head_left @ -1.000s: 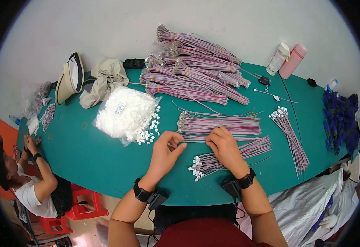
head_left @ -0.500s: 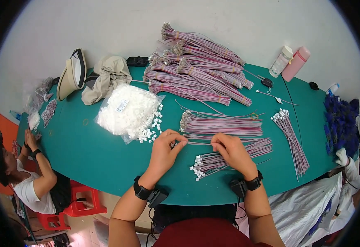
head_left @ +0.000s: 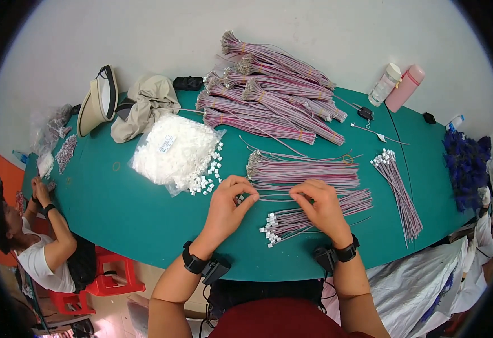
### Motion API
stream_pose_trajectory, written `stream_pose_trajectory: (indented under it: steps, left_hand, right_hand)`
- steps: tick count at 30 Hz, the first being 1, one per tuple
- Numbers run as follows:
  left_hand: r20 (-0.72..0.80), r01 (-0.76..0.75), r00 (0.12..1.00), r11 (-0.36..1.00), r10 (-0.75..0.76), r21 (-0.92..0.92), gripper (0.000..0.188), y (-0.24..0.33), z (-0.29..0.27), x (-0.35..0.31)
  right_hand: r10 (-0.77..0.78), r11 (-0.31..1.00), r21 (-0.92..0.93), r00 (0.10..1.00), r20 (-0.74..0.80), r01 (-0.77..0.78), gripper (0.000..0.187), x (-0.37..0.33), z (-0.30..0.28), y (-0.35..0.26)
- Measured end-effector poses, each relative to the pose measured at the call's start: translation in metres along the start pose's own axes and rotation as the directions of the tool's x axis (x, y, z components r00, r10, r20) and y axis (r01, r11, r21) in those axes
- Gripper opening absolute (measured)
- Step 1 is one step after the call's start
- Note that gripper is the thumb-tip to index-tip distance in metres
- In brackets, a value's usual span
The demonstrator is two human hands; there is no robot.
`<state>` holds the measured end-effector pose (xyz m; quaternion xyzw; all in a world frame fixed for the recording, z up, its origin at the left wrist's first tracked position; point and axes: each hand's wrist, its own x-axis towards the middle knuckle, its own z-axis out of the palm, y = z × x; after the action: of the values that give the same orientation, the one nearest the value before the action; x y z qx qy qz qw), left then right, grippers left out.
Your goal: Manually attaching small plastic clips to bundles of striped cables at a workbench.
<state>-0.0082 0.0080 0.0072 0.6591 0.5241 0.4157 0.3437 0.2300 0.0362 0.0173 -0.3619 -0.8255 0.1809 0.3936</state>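
Observation:
Thin grey wires (head_left: 274,195) run between my two hands, above the green table. My left hand (head_left: 228,205) pinches them at their left end; its fingertips hide what is at the tips. Farther along, my right hand (head_left: 319,209) pinches the same wires between thumb and fingers. Just beyond my hands lies a loose bundle of grey and pink wires (head_left: 305,170) with bare metal ends at the left. Wires with white connectors (head_left: 270,228) on their left ends lie partly under my right hand. Loose white connector housings (head_left: 204,185) lie scattered beyond my left hand.
A clear bag of white housings (head_left: 173,149) sits at left, near a cloth hat (head_left: 153,96) and a visor (head_left: 97,104). Wire bundles (head_left: 274,96) are piled at the back. Another connector-ended bundle (head_left: 399,200) and two bottles (head_left: 405,87) stand right. A co-worker (head_left: 49,242) sits left.
The wires between my hands have spread slightly apart into two visible strands. Both hands keep their pinch and have barely shifted. At the far right, a co-worker's gloved hand has moved.

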Motion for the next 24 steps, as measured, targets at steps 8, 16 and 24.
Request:
stream_pose_trajectory:
  steps: [8,16,24]
  left_hand:
    - [0.08,-0.172,0.982,0.984,0.169,0.039,0.01,-0.002,0.015,-0.006]
    - [0.083,-0.215,0.975,0.973,0.208,0.086,0.011,0.0,0.015,-0.007]
    - [-0.082,0.052,0.995,0.998,-0.054,-0.027,0.011,-0.006,-0.01,0.004]
  right_hand:
    - [0.101,0.984,0.138,0.991,0.087,-0.112,0.009,-0.003,0.023,-0.023]
    - [0.242,0.932,0.246,0.962,0.129,-0.268,0.01,-0.007,0.026,-0.024]
    - [0.267,0.941,0.205,0.963,0.048,-0.271,0.007,-0.006,0.024,-0.023]
